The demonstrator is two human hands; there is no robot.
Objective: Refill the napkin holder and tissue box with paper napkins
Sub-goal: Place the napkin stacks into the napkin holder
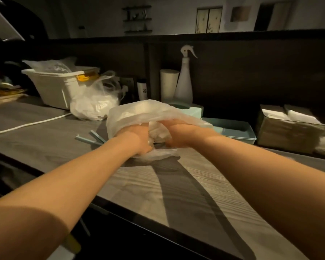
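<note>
While gripped, napkin bag (139, 113) between both hands' fingers (141, 145).

one view only, head-mounted, wide-angle, looking forward and down from above the near edge of the grey counter (176, 184). both forearms run in from the bottom corners and meet mid-frame, where the left hand (137, 136) and right hand (178, 132) sit close to the lens around a plastic bag (139, 113). the far dark partition (251, 72) crosses the upper frame, with a dim room wall above it. edges bow outward and the horizon tilts slightly. right side blurs.
</note>
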